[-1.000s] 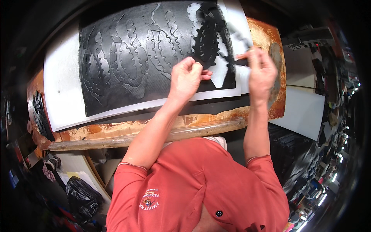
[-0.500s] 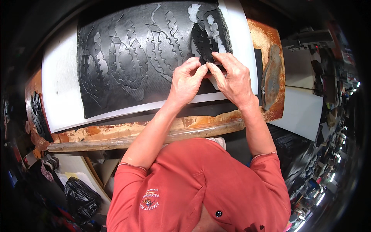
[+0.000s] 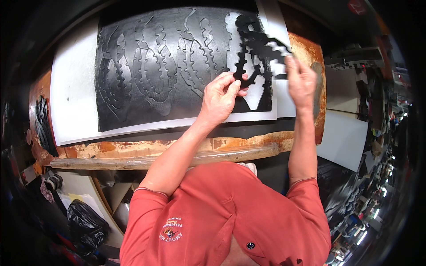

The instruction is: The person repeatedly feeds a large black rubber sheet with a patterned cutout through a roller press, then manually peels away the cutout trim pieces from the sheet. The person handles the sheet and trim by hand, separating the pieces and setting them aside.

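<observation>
A black sheet (image 3: 133, 57), scored with several sole-like outlines that have notched edges, lies in front of me. At its right end a sole-shaped opening (image 3: 253, 101) shows white beneath. Over this opening a thin black cut-out piece with toothed edges (image 3: 241, 62) is raised, and its lower end is pinched in my left hand (image 3: 221, 95). My right hand (image 3: 302, 84), smeared by motion, is closed at the right on black toothed material that stretches toward the left hand. Whether both hands hold one piece or two overlapping ones, I cannot tell.
White sheets (image 3: 75, 84) lie under the black one on a worn brown board (image 3: 320, 126) with a wooden bar (image 3: 177, 160) along its near edge. Dark notched pieces (image 3: 42, 124) rest at the far left. A grey elongated template (image 3: 317, 73) lies behind my right hand.
The black cut-out has come up out of the sheet, baring white below it. My right hand has moved right, away from the left. The sheet has shifted slightly right.
</observation>
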{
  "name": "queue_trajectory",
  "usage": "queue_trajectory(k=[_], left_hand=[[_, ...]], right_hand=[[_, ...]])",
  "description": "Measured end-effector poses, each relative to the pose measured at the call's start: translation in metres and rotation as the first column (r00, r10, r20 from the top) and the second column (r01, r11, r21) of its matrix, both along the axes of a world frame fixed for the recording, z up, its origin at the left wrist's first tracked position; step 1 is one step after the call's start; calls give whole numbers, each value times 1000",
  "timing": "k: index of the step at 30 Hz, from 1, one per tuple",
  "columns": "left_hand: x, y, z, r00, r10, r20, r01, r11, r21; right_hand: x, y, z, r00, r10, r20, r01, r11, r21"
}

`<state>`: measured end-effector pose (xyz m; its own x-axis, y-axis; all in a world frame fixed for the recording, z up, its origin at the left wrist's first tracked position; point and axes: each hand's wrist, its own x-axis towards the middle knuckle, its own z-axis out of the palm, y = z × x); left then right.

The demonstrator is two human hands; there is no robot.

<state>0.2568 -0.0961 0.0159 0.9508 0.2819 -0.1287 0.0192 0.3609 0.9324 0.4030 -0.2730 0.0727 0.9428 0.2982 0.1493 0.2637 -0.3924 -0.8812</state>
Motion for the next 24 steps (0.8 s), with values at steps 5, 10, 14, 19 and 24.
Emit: queue_trajectory(k=[5, 10, 14, 19, 24], left_hand=[[0, -5, -5, 994, 106, -4, -106, 991, -84], [6, -12, -4, 995, 94, -44, -93, 995, 29], [2, -13, 9, 992, -1, -127, 28, 978, 208], [-38, -40, 28, 988, 55, -141, -28, 982, 189], [-48, -57, 22, 993, -5, -121, 23, 990, 142]], right_hand=[[56, -76, 48, 863, -504, -29, 489, 819, 301], [39, -99, 67, 867, -480, 133, 395, 825, 403], [-27, -51, 25, 922, -332, 199, 343, 939, -23], [-86, -12, -10, 910, 312, 273, -182, 892, -414], [-87, -14, -6, 923, 367, 117, -232, 770, -594]])
